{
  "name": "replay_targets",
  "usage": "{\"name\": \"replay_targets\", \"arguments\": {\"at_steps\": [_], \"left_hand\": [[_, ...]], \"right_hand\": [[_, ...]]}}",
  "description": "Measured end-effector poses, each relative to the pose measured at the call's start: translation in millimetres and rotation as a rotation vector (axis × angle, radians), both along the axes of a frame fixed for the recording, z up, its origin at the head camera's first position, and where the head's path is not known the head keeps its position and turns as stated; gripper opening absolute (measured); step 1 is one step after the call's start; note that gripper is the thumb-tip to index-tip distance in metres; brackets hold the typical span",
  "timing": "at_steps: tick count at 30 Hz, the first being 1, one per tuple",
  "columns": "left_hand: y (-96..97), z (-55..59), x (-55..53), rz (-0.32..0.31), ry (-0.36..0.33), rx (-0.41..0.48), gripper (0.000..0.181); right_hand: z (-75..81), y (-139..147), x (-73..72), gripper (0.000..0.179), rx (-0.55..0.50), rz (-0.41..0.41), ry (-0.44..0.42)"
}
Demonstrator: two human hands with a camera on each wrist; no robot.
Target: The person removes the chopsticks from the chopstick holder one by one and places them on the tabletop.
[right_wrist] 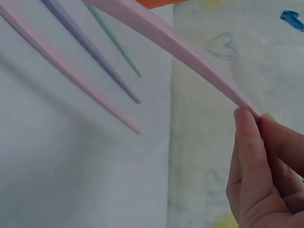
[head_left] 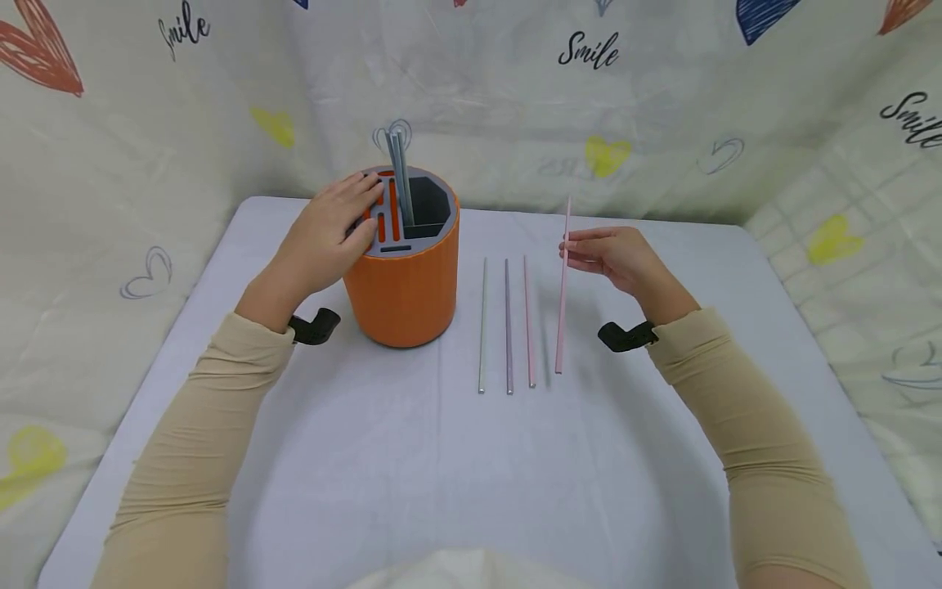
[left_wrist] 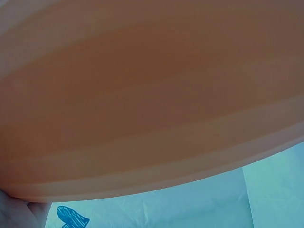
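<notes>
While the left hand lies outstretched on the holder, the right hand pinches a pink stick in its fingertips.

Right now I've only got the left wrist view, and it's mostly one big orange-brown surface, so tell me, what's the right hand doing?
Observer: The right hand is pinching a pink stick, as the head and right wrist views both show.
Operator: Any other sticks on the table?
Observer: Three lie side by side; from left to right in the head view, a green stick, a purple stick and a second pink stick.
Operator: And where are the left hand's fingers?
Observer: In the head view they rest on the grey slotted top of the orange container.
</notes>
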State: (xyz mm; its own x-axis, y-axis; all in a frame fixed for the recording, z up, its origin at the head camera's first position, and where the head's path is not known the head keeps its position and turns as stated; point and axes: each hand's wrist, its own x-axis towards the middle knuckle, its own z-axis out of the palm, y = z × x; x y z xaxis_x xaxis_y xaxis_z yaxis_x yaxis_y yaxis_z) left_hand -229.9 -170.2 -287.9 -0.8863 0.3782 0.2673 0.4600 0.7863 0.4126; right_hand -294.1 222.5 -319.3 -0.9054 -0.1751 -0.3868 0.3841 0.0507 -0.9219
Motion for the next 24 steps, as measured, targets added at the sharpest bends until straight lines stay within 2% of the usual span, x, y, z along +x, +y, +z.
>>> {"name": "replay_targets", "arguments": {"at_steps": [3,8,15,18,24], "left_hand": [[0.0,-0.1,-0.2,-0.005,0.004,0.002,0.051],[-0.3,-1.2,-0.6,-0.008,0.015,0.01,0.051],[0.0,-1.5,0.0,-0.005,0.015,0.018,0.051],[0.1,-1.0,0.6,-0.001,0.008,0.017,0.051],[0.5,-1.9,0.5,0.0,0.01,0.013,0.05]], "right_hand": [[-14.5,3,-4.6,0.022,0.025,-0.02,-0.059],[-33.6,5,-11.5,0.045,0.065,-0.016,-0.157],[-49.9,2,-16.6,0.05,0.105,-0.002,-0.276],[-54.2,0,-18.7,0.048,0.124,-0.014,-0.297],[-63.3,-3,-20.7,0.047,0.191,0.02,-0.278]]}}
